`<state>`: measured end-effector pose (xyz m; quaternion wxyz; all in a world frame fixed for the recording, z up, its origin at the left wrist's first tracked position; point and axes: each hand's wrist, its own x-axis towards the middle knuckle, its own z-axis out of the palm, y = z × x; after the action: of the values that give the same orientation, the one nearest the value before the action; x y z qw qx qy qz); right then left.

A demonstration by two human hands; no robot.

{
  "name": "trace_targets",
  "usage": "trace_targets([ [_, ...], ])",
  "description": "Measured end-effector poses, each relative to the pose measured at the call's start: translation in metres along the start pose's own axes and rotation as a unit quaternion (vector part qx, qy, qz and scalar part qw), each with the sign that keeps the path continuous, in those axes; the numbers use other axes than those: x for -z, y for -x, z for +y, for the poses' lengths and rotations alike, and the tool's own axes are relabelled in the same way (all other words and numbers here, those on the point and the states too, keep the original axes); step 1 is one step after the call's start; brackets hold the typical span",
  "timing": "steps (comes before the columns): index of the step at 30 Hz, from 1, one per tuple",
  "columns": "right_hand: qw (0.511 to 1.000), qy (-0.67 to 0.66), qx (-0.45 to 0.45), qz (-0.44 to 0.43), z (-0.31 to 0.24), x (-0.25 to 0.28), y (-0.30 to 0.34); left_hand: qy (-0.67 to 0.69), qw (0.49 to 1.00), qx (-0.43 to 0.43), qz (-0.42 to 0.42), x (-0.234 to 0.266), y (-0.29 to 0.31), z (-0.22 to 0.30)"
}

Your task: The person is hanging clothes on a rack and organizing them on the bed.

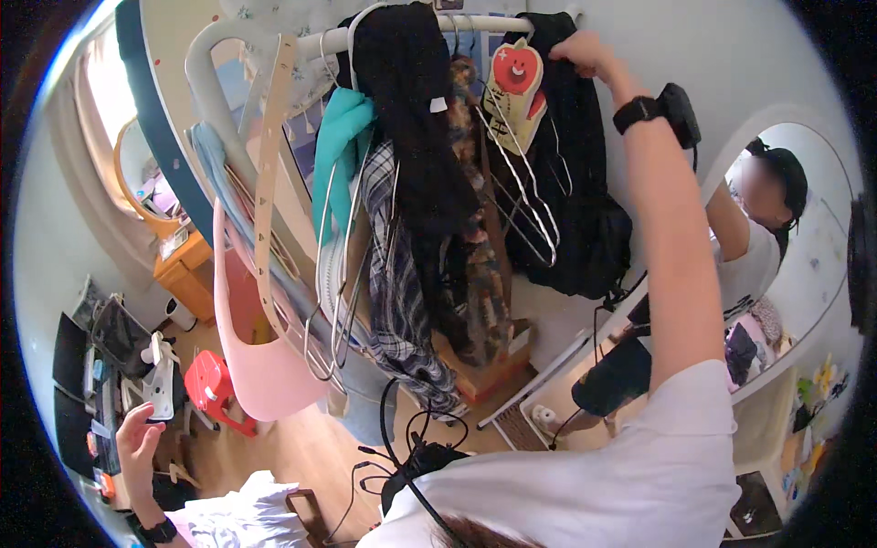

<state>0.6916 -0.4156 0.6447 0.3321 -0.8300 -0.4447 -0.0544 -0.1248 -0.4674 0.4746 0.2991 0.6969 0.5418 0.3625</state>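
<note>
My right hand [587, 53] is raised to the right end of a white clothes rack [320, 44]. Its fingers pinch the upper edge of a black cloth item [580, 137] hanging there; whether this is a garment or a bag I cannot tell. Beside it hang a card with a red smiling fruit [517, 73], wire hangers [525, 187], a brown patterned garment [475, 265], a black garment [402, 110], a plaid shirt [393, 247] and a teal garment [343, 151]. My left hand [139, 447] is held low at the left, empty, its fingers apart.
A pink bag [265, 370] and a beige belt-like strap [267, 183] hang at the rack's left end. A red stool [212, 388] stands on the floor. White cloth [242, 511] lies low at left. Black cables [411, 447] dangle near me. An oval mirror [827, 247] is at right.
</note>
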Motion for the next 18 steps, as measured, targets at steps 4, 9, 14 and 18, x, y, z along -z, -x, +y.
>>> trace_targets([
  [4, 0.94, -0.312, 0.135, -0.031, -0.004, 0.023, -0.031, 0.029, 0.999, 0.021, 0.029, -0.004, 0.016, -0.01],
  [9, 0.932, -0.328, 0.057, 0.14, -0.01, 0.066, -0.093, 0.025, 0.996, 0.054, 0.062, -0.007, 0.031, -0.01],
  [14, 0.937, -0.27, 0.089, 0.201, -0.008, 0.085, -0.101, 0.051, 0.991, 0.069, 0.107, -0.012, 0.045, -0.006],
  [18, 0.95, -0.178, 0.123, 0.227, 0.008, 0.113, -0.062, 0.041, 0.992, 0.071, 0.091, -0.019, 0.05, -0.003],
])
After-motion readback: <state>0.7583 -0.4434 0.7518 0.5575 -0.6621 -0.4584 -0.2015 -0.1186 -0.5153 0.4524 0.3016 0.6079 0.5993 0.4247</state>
